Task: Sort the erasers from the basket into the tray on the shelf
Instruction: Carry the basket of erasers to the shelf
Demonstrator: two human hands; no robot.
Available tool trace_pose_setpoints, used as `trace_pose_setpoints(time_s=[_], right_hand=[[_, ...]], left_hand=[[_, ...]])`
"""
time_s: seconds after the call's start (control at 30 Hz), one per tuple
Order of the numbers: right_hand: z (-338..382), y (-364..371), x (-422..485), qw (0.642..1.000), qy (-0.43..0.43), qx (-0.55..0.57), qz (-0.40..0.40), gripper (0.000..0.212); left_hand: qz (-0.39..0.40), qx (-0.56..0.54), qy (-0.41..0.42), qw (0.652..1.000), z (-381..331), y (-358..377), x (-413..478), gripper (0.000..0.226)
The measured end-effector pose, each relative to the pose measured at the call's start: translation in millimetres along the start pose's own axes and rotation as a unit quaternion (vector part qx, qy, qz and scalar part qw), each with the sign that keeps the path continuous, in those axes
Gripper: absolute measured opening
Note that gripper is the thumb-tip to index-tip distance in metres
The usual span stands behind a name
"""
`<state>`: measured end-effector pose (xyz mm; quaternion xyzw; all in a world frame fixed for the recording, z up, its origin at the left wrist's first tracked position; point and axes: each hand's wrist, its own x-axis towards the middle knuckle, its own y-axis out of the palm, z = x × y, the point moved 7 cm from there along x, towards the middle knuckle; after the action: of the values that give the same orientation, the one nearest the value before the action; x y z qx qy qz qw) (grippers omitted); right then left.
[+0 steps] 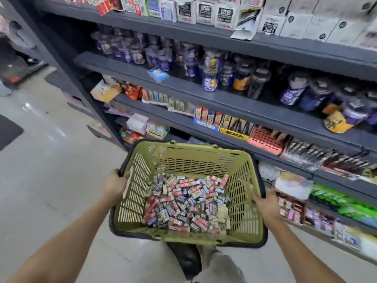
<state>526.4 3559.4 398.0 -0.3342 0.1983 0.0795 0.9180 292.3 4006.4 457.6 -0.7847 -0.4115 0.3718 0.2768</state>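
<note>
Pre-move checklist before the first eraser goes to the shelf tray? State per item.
1. Basket held securely: ok, the left hand and right hand each grip a side rim.
2. A hand free to pick: not ok, both are on the basket.
3. Erasers easy to get at: ok, piled loose on the basket bottom.
4. Tray located: cannot tell; a pink slotted tray sits on the shelf ahead, but its contents are blurred.
5. Basket set down: not ok, it is held above the floor.
</note>
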Motion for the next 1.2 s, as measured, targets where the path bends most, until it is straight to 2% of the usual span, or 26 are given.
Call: trace_pose_setpoints(time_s=[0.23,0.37,0.47,0.57,0.8,0.9,1.13,1.2], right_hand=[[-25.2,20.9,-6.7,0.993,0.089,0.023,-0.075,0.031],[-48.9,34.0,4.2,0.989,0.103,0.03,-0.104,0.016],[-80.6,47.2,22.1,0.986,0.123,0.018,-0.114,0.014],[-118.6,62.8,45.0,0.983,0.144,-0.011,-0.115,0.023],[-187.4,113.9,101.7,0.984,0.161,-0.043,-0.056,0.018],[-206.7,138.4,122.7,0.985,0.152,-0.072,-0.027,0.012],[-248.3,185.9,155.8,0.974,0.154,-0.158,0.05,0.032],[-246.6,186.2,164.8,0.966,0.14,-0.201,0.081,0.041]], left_hand=[[0.09,0.124,0.096,0.984,-31.7,54.7,91.0,0.037],[0.128,0.21,0.151,0.957,-41.2,96.7,121.8,0.039],[0.152,0.222,0.186,0.945,-36.5,137.8,139.9,0.037],[0.149,0.225,0.2,0.942,-20.7,178.6,157.0,0.04],[0.133,0.212,0.198,0.948,24.6,251.6,201.5,0.055],[0.114,0.223,0.209,0.945,38.6,275.3,221.7,0.053],[0.112,0.302,0.219,0.921,63.3,321.0,256.5,0.063],[0.082,0.323,0.235,0.913,59.9,325.3,263.8,0.058]])
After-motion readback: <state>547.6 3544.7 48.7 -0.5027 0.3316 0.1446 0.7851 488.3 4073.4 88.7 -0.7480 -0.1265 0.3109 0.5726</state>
